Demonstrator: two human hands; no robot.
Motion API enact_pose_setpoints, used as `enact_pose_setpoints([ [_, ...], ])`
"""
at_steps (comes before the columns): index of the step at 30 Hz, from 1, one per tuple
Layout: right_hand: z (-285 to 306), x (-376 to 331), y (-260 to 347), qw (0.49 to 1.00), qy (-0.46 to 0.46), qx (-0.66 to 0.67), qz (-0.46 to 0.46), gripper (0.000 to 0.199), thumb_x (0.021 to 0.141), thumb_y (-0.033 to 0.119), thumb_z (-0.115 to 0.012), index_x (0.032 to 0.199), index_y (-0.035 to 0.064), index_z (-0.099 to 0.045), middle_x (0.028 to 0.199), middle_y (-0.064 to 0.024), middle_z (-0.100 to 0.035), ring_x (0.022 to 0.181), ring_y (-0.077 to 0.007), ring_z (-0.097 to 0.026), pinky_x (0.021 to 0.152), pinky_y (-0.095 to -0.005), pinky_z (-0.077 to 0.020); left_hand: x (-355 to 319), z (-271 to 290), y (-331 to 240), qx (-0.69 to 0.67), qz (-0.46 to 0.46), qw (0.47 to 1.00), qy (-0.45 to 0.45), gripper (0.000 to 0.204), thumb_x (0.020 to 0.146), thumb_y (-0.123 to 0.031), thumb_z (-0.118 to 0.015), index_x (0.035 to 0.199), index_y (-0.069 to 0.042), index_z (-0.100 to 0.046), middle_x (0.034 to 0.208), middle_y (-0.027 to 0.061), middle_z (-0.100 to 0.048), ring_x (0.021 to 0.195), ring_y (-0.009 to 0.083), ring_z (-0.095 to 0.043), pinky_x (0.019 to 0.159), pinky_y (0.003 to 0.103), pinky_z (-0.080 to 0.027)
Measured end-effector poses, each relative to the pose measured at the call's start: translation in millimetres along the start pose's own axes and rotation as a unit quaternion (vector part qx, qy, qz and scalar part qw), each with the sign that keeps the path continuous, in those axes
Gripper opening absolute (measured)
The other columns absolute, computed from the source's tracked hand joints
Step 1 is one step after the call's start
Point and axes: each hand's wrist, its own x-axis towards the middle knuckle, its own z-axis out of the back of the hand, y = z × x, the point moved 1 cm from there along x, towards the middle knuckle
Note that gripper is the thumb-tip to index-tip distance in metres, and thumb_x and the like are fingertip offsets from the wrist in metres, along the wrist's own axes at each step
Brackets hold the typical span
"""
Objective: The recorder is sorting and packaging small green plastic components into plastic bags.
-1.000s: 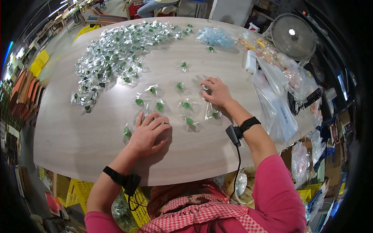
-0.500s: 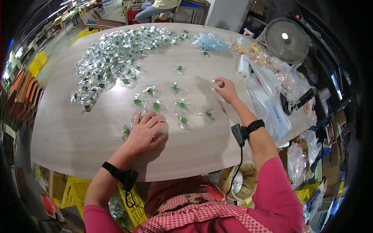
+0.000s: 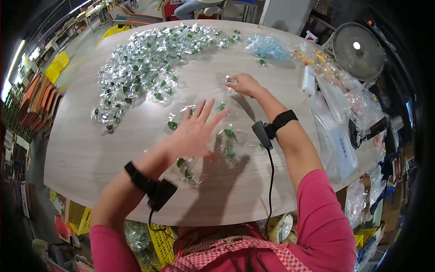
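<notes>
My left hand (image 3: 197,129) is open, fingers spread, a little above the table over several small clear packets with green pieces inside. One such packet (image 3: 172,125) lies left of its fingers, another (image 3: 230,153) to its right, and two overlapping packets (image 3: 185,170) below the palm. Farther off, my right hand (image 3: 244,85) has its thumb and fingers closed at the edge of a clear packet (image 3: 230,83), whose contents are partly covered by the fingertips. A large heap of the same packets (image 3: 140,63) spreads over the table's far left.
The pale table (image 3: 104,172) also carries a pile of blue packets (image 3: 267,47), orange and yellow packets (image 3: 317,61) and large clear plastic bags (image 3: 333,140) on the right. A round fan (image 3: 358,52) stands beyond the right edge. Yellow crates (image 3: 161,242) sit below the near edge.
My left hand has lifted from the packets on the left and moved right and away from me. My right hand has moved left and farther out to a single packet. The view has shifted slightly.
</notes>
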Motion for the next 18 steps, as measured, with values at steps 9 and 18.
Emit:
enact_pose_setpoints([
  [9, 34, -68, -40, 0.993, 0.108, 0.026, 0.037, 0.038, 0.087, 0.042, -0.064, 0.117, 0.0192, -0.068, 0.111, -0.0182, -0.065, 0.104, -0.0336, -0.062, 0.090, -0.0415, -0.0487, 56, -33, -5, 0.012, -0.021, 0.984, 0.176, 0.125, 0.054, -0.051, -0.087, 0.152, -0.023, -0.015, 0.152, 0.0285, -0.018, 0.141, 0.0481, -0.020, 0.105, 0.069, -0.025],
  [18, 20, -211, -32, 0.990, 0.020, 0.135, -0.041, 0.037, 0.090, 0.039, -0.064, 0.112, 0.0093, -0.066, 0.072, -0.0104, -0.061, 0.059, -0.0187, -0.054, 0.063, -0.0351, -0.0469, 38, -71, -61, 0.075, -0.019, 0.994, 0.079, 0.076, 0.085, -0.050, -0.064, 0.148, -0.021, -0.032, 0.144, 0.0280, -0.032, 0.132, 0.0430, -0.036, 0.099, 0.052, -0.041],
])
